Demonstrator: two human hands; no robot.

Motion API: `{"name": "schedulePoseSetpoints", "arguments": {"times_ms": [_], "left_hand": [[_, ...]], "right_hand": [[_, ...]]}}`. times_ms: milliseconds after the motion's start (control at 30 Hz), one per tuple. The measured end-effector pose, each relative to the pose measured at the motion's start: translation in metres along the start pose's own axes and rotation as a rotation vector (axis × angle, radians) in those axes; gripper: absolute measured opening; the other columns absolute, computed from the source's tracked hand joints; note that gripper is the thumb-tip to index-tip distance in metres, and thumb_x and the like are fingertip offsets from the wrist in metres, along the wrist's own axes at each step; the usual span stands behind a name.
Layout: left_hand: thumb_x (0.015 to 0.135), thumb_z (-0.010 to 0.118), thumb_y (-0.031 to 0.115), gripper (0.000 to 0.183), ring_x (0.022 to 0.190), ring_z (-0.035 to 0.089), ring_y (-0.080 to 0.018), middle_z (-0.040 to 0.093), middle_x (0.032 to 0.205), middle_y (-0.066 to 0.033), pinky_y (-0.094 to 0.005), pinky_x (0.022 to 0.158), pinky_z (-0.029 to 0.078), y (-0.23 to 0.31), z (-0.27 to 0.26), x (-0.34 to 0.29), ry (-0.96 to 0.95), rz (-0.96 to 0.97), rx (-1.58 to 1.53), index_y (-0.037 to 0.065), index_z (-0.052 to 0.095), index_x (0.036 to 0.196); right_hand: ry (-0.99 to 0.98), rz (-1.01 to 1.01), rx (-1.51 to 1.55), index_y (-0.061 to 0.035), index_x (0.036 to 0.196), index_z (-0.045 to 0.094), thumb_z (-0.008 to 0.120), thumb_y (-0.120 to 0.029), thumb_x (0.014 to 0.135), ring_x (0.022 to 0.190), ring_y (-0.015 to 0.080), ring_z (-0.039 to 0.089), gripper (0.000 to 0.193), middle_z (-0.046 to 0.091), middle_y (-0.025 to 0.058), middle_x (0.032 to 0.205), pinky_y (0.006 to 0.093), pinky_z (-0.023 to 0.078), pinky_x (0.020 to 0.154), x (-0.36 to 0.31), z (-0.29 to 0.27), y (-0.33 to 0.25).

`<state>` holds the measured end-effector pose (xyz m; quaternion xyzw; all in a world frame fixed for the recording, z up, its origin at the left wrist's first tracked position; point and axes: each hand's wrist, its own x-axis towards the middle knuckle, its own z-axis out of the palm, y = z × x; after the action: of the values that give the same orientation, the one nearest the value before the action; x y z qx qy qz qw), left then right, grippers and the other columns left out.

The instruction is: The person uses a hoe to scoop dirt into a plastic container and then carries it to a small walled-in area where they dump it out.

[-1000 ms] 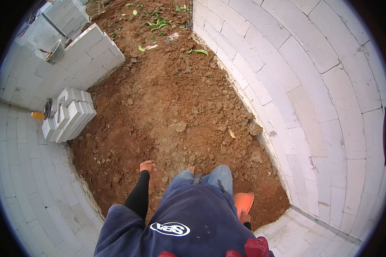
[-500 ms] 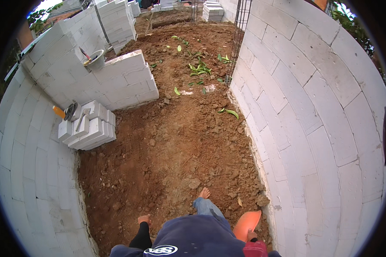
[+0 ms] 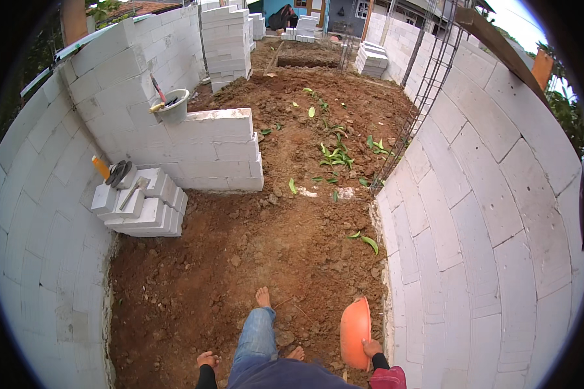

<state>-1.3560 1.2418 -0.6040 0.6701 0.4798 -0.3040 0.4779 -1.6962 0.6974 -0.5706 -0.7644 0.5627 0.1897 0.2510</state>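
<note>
My right hand (image 3: pixel 372 348) grips the rim of an orange plastic basin (image 3: pixel 353 332), which hangs on its side at my lower right, close to the right wall. Its inside faces away from view. My left hand (image 3: pixel 207 360), below a black sleeve, hangs at my lower left over the soil. Its fingers are loosely bent, the thumb stands a little apart, and nothing shows in it. My bare foot (image 3: pixel 263 297) is stretched forward on the brown soil (image 3: pixel 207 285).
White block walls (image 3: pixel 448 259) flank me. At left stands a block stack (image 3: pixel 152 217) bearing a hammer (image 3: pixel 133 192), sandals (image 3: pixel 119 174) and an orange bottle (image 3: pixel 100 166). A bucket (image 3: pixel 173 107) with tools rests on a low wall (image 3: pixel 217 152). Fallen leaves (image 3: pixel 336 155), rebar (image 3: pixel 428 91) and a trench (image 3: pixel 308 61) lie ahead.
I have stepped forward, one leg now stretched ahead. The view has tilted up, showing more of the far end. The basin stays in my right hand and has turned more upright.
</note>
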Motion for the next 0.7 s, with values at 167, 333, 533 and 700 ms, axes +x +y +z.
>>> {"name": "schedulePoseSetpoints", "arguments": {"times_ms": [167,333,533,700], "left_hand": [[0.096,0.054,0.02,0.02,0.05,0.055,-0.0196,0.062,0.068,-0.0109,-0.04,0.05,0.053,0.024,0.018,0.098,0.141,-0.467,0.139,0.004,0.064,0.088],[0.088,0.062,0.011,0.006,0.043,0.042,-0.015,0.045,0.053,-0.0015,-0.0402,0.045,0.047,0.224,0.126,0.042,-0.061,0.009,0.034,0.007,0.061,0.083],[0.087,0.063,0.012,0.029,0.051,0.049,-0.0099,0.058,0.073,-0.002,-0.0294,0.048,0.049,0.462,0.232,0.005,-0.303,0.499,0.094,0.005,0.063,0.115],[0.081,0.063,0.0,0.046,0.054,0.051,-0.0095,0.059,0.073,-0.0025,-0.0271,0.049,0.046,0.555,0.325,-0.018,-0.365,0.532,0.099,0.001,0.054,0.127]], "right_hand": [[-0.125,0.134,0.229,-0.0057,0.11,0.067,0.056,-0.047,0.088,0.106,0.0344,0.062,0.048,0.066,0.0236,0.105,0.0419,0.046,0.092,0.027,-0.046,-0.061],[-0.127,0.218,0.125,-0.0012,0.113,0.065,0.051,-0.053,0.089,0.11,0.0365,0.059,0.059,0.064,0.0253,0.11,0.0425,0.045,0.095,0.012,-0.046,-0.089],[-0.158,0.432,0.162,0.0054,0.117,0.06,0.054,-0.046,0.09,0.104,0.0372,0.062,0.059,0.063,0.0266,0.111,0.042,0.047,0.09,0.006,-0.089,-0.2],[-0.154,0.383,0.285,0.0093,0.108,0.062,0.054,-0.052,0.089,0.091,0.0359,0.066,0.065,0.066,0.027,0.098,0.0429,0.05,0.075,0.043,-0.081,-0.228]]}}
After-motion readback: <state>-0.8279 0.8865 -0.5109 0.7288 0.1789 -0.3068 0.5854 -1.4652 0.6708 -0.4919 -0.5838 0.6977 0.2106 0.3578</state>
